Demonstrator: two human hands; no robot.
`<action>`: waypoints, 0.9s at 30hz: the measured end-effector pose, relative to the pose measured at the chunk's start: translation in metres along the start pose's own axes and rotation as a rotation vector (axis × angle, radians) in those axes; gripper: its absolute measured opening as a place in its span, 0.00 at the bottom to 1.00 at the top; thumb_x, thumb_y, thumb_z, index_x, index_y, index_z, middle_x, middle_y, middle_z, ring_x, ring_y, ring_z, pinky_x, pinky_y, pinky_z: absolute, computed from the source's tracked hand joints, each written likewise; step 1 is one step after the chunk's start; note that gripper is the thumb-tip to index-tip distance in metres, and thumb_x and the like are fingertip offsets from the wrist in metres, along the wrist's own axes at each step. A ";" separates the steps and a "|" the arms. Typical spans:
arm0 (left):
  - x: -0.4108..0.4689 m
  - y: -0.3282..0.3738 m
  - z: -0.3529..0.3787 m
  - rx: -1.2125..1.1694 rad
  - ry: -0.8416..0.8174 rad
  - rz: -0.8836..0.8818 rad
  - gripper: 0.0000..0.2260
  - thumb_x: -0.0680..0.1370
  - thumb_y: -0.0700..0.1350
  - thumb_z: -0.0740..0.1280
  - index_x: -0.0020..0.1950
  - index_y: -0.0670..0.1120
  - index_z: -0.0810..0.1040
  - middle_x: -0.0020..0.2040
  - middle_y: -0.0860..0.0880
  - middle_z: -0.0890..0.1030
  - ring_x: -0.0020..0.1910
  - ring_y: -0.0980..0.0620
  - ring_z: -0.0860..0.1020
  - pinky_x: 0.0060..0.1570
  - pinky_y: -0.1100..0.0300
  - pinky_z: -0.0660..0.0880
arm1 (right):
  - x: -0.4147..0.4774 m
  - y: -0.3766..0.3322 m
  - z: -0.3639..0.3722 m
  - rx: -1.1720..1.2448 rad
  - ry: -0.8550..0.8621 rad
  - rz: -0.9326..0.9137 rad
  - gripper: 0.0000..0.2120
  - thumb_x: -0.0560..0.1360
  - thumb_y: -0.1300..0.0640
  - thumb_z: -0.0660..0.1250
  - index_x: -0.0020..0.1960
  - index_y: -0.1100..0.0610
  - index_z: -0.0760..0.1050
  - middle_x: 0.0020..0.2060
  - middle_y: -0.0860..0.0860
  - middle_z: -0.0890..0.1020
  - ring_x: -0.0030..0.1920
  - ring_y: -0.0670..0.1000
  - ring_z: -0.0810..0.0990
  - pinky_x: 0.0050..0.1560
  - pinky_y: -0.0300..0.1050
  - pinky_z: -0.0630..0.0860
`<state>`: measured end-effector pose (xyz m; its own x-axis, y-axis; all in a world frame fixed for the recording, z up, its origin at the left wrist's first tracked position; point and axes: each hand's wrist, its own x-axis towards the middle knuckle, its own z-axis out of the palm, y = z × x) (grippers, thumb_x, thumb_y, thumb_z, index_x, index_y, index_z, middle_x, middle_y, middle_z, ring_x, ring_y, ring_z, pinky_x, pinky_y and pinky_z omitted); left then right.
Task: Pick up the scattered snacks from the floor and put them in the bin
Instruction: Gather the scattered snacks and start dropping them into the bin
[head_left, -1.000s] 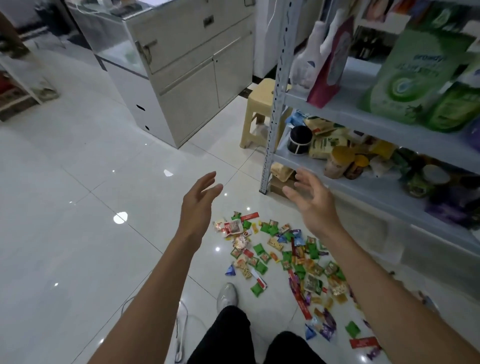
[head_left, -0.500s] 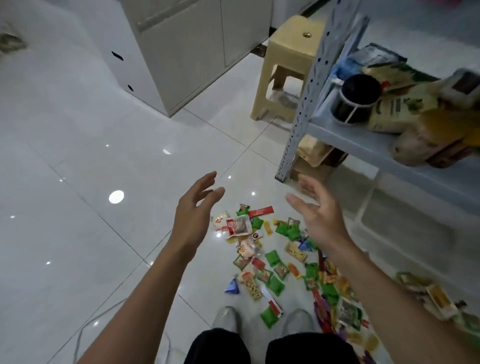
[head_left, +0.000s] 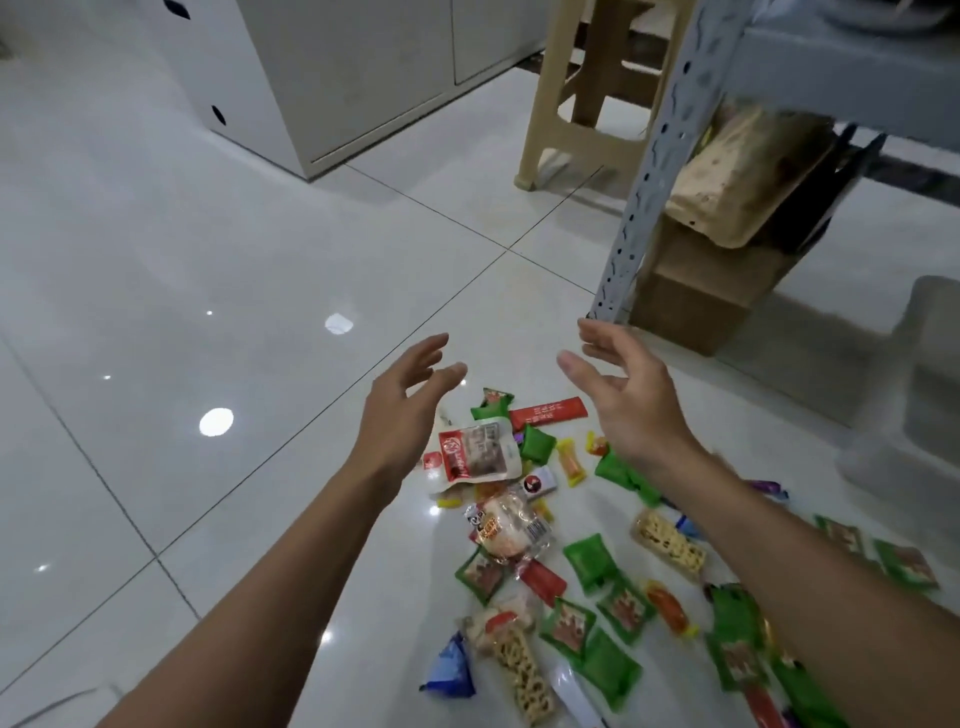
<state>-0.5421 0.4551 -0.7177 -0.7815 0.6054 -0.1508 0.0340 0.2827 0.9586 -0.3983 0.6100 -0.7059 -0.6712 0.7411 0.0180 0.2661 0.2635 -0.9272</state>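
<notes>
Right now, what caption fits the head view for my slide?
Open left hand and open right hand hover above snacks on the floor by a shelf.

Scattered snacks (head_left: 597, 561), small green, red, orange and clear wrapped packets, lie flat and loosely overlapping on the floor, lower right of frame.

Glossy white tiled floor (head_left: 208, 260) here, scattered snacks (head_left: 587, 561) strewn across its near right in green, red and clear wrappers, a white cabinet (head_left: 353, 67) standing far left, a beige stool (head_left: 540, 130) beside it, a cardboard box (head_left: 696, 296) behind the grey shelf post (head_left: 649, 171) at right.
</notes>
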 end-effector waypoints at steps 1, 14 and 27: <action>0.007 -0.012 0.004 0.001 -0.006 0.008 0.17 0.78 0.53 0.65 0.67 0.60 0.72 0.66 0.54 0.75 0.66 0.54 0.71 0.60 0.51 0.68 | 0.004 0.009 0.005 -0.010 0.000 -0.008 0.20 0.76 0.47 0.67 0.67 0.47 0.70 0.61 0.42 0.74 0.62 0.40 0.72 0.61 0.44 0.73; 0.074 -0.148 0.054 0.743 -0.268 0.082 0.36 0.67 0.59 0.72 0.73 0.58 0.63 0.67 0.47 0.73 0.67 0.45 0.68 0.64 0.49 0.67 | 0.027 0.079 0.038 -0.104 -0.091 -0.011 0.20 0.76 0.46 0.67 0.67 0.46 0.71 0.61 0.43 0.75 0.62 0.40 0.72 0.59 0.43 0.75; 0.092 -0.192 0.052 0.783 -0.278 0.043 0.42 0.59 0.56 0.80 0.71 0.60 0.66 0.54 0.47 0.76 0.56 0.44 0.73 0.56 0.53 0.68 | 0.058 0.149 0.064 -0.372 -0.193 0.105 0.23 0.76 0.57 0.69 0.70 0.49 0.70 0.64 0.49 0.75 0.63 0.48 0.73 0.65 0.47 0.71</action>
<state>-0.5875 0.4951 -0.9285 -0.5910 0.7601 -0.2701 0.5642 0.6288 0.5351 -0.4414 0.6527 -0.8667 -0.7350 0.6559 -0.1720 0.5473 0.4243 -0.7214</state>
